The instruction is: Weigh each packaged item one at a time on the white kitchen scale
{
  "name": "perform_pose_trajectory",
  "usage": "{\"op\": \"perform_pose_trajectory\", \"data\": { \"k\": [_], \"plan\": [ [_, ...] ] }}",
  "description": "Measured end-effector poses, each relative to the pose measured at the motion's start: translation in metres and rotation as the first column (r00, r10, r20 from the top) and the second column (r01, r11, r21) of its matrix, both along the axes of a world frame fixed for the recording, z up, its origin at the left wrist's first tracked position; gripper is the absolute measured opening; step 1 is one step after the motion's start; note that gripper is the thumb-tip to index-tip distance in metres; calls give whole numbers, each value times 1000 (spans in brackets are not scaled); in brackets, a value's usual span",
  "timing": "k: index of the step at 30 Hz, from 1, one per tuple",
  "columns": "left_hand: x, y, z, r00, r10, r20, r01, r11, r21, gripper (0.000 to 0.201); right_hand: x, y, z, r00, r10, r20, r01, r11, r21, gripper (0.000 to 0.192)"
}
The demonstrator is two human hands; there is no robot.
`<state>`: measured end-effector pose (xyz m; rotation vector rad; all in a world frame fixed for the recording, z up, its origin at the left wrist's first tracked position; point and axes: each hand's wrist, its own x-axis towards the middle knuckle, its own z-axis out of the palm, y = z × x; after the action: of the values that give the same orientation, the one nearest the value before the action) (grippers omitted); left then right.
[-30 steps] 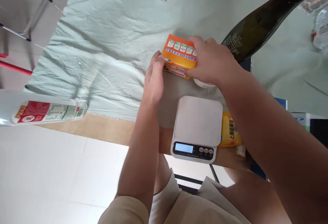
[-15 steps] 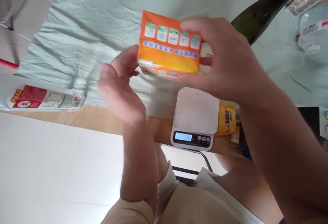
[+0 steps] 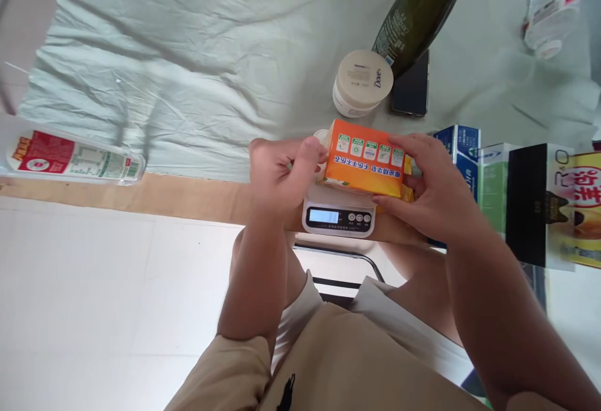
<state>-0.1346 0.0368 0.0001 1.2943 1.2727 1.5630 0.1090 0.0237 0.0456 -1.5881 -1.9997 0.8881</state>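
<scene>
An orange soap pack (image 3: 364,163) with printed white and blue lettering is held over the white digital kitchen scale (image 3: 339,220). My right hand (image 3: 429,188) grips the pack's right end, thumb at the near edge and fingers at the far side. At its left end is my left hand (image 3: 286,170), fingers curled and fingertips against the pack's edge. The pack hides most of the weighing plate, so I cannot tell whether it rests there fully. Faint digits show on the lit display. Part of a yellow packet (image 3: 407,176) shows behind the pack.
Beyond the scale stand a white Dove jar (image 3: 364,82), a dark green bottle (image 3: 417,16) and a dark phone (image 3: 410,88). Several boxes, including a blue one (image 3: 462,148), line the right. A clear bottle with a red label (image 3: 70,157) lies left, on the table edge.
The soap pack has come down and nearer to the scale, with both hands moving along. Digits now show on the display. The view has shifted, bringing the jar and boxes into sight.
</scene>
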Motion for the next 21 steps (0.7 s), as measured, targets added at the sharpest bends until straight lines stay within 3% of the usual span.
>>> {"op": "perform_pose_trajectory", "data": {
  "k": [4, 11, 21],
  "plan": [
    [3, 9, 1, 998, 51, 36, -52, 998, 43, 63, 20, -14, 1, 998, 50, 26, -49, 999, -22, 100],
    [5, 19, 3, 1000, 5, 2, -5, 1000, 10, 72, 56, -57, 1, 997, -67, 34, 66, 997, 28, 90],
    [11, 21, 5, 1000, 4, 1, -4, 999, -36, 68, 42, -51, -5, 988, -144, 63, 151, 982, -112, 90]
  ]
}}
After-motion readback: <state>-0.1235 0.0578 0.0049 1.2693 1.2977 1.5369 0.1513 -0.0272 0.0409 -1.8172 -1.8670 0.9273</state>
